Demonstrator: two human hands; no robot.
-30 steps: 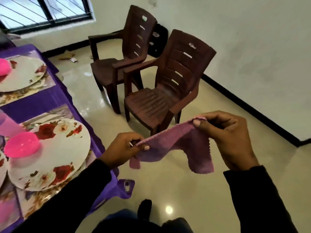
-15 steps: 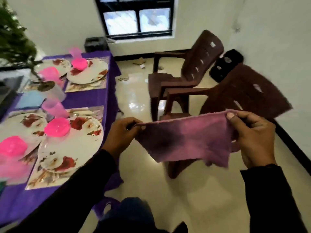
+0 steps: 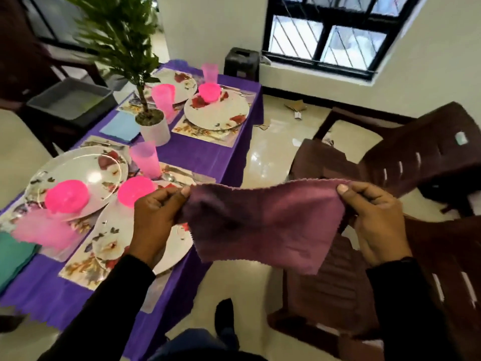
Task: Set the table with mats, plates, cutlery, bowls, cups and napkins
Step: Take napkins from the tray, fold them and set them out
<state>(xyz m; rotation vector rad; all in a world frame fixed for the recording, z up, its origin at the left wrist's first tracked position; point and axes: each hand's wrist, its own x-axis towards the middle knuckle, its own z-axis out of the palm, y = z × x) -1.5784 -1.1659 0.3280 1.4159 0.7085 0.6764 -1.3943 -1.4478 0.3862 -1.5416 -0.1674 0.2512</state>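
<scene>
I hold a purple napkin (image 3: pixel 263 225) stretched flat in the air beside the table's right edge. My left hand (image 3: pixel 153 217) pinches its left top corner and my right hand (image 3: pixel 374 222) pinches the right one. The table wears a purple cloth (image 3: pixel 203 157). On it lie floral mats (image 3: pixel 78 269) with floral plates (image 3: pixel 218 113), upturned pink bowls (image 3: pixel 67 196) and pink cups (image 3: pixel 145 160). Cutlery (image 3: pixel 177 175) lies by the near right plate (image 3: pixel 109 246), which my left hand partly hides.
A potted plant (image 3: pixel 152 126) stands mid-table with a blue napkin (image 3: pixel 119 128) beside it; a teal napkin (image 3: pixel 13 256) lies at the near left. Two brown plastic chairs (image 3: pixel 406 162) stand on my right. A grey tray (image 3: pixel 70 100) sits beyond the table's left side.
My view has swung left, bringing the whole table into sight. The napkin, bunched a second ago, is now pulled out wide between my hands and sits closer to the table edge.
</scene>
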